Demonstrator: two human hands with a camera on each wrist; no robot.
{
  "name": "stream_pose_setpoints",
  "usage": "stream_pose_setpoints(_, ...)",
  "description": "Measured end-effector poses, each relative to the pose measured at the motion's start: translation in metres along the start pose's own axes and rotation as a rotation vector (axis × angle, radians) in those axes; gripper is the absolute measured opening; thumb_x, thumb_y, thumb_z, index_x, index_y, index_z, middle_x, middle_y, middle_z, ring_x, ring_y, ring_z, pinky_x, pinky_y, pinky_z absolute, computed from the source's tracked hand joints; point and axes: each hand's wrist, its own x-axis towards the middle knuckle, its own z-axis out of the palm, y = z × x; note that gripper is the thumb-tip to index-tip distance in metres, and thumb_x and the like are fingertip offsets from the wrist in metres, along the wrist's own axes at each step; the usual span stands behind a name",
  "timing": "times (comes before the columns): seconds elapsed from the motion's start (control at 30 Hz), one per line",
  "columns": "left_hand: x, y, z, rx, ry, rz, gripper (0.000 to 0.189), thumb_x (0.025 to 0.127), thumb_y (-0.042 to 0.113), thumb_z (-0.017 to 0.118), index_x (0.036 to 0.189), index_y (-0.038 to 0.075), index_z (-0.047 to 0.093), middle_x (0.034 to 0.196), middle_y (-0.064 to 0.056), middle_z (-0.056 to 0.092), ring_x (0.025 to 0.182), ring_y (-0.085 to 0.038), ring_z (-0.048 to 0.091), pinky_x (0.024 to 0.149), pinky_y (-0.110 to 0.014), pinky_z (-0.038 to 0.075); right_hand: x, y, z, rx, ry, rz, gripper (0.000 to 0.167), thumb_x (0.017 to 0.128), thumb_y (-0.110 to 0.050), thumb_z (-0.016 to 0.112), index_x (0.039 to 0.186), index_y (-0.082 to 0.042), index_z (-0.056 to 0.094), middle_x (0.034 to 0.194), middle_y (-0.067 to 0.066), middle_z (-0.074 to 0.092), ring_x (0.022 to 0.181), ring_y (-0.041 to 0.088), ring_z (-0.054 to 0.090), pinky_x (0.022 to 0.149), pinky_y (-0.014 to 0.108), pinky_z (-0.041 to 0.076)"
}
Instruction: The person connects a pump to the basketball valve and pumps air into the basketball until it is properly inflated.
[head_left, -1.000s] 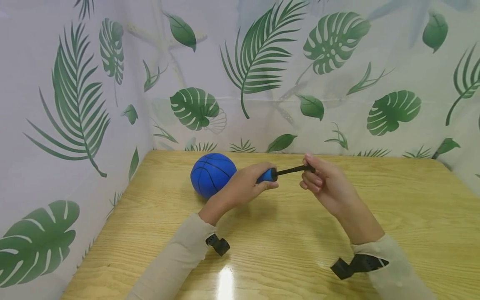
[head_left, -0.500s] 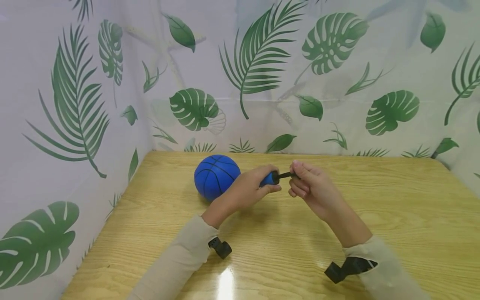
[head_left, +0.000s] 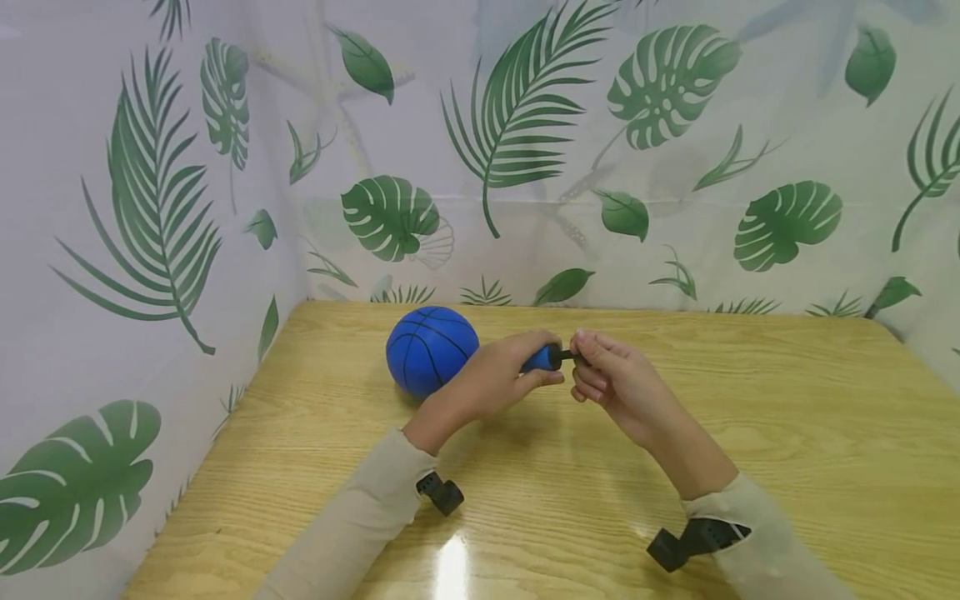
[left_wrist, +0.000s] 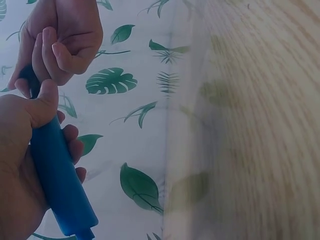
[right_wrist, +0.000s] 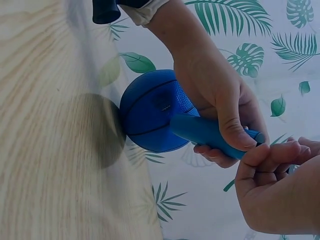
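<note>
A blue hand pump (head_left: 541, 358) with a black rod is held up over the table, between both hands. My left hand (head_left: 491, 379) grips its barrel (left_wrist: 62, 175), fingers wrapped round one side and thumb along the other. With thumb and fingertips my right hand (head_left: 618, 379) pinches the black handle at the rod's end, the other fingers curled. Only a short piece of rod shows between handle and barrel, and the fingers mostly hide the handle. Behind the left wrist, a blue basketball (head_left: 429, 350) with black seams rests on the table, partly covered by that hand.
The wood-grain table (head_left: 810, 417) runs back to a white cloth backdrop (head_left: 525, 258) printed with green leaves, which also hangs along the left side. Black wrist cameras (head_left: 442, 495) are strapped over both beige sleeves. A bright light reflection lies on the table's near part.
The right hand has moved left and slightly down toward the left hand, pushing most of the long black rod into the barrel. The left hand has shifted slightly right; the ball stays behind it.
</note>
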Motion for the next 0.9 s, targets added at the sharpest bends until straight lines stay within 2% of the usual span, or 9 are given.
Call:
stream_pose_setpoints(0.3, -0.0007, 0.0001, -0.0032, -0.028, -0.014, -0.008, 0.04, 0.103, 0.039, 0.06, 0.136, 0.017, 0.055, 0.116, 0.002, 0.066, 0.093, -0.014, 0.06, 0.081, -0.03, 0.049, 0.0009, -0.0031, -0.0016, -0.003, -0.001, 0.02, 0.028, 0.109, -0.035, 0.047, 0.091, -0.019, 0.061, 0.061, -0.007, 0.033, 0.056, 0.018, 0.027, 0.07, 0.029, 0.04)
stream_pose_setpoints(0.67, -0.0003, -0.0002, -0.0029, -0.021, -0.017, -0.013, 0.044, 0.103, 0.042, 0.059, 0.138, 0.016, 0.054, 0.12, 0.003, 0.066, 0.095, -0.013, 0.061, 0.083, -0.029, 0.05, 0.0009, -0.0018, -0.0042, -0.015, -0.02, 0.006, 0.029, 0.109, -0.037, 0.046, 0.091, -0.02, 0.061, 0.06, -0.008, 0.034, 0.054, 0.014, 0.03, 0.07, 0.028, 0.04)
stream_pose_setpoints(0.9, -0.0003, -0.001, -0.0019, -0.027, -0.019, -0.021, 0.045, 0.102, 0.042, 0.06, 0.139, 0.017, 0.054, 0.122, 0.002, 0.066, 0.097, -0.014, 0.061, 0.085, -0.031, 0.051, 0.0013, -0.0023, -0.0031, -0.022, -0.009, 0.015, 0.028, 0.109, -0.037, 0.047, 0.091, -0.019, 0.06, 0.06, -0.007, 0.033, 0.055, 0.017, 0.028, 0.07, 0.029, 0.04)
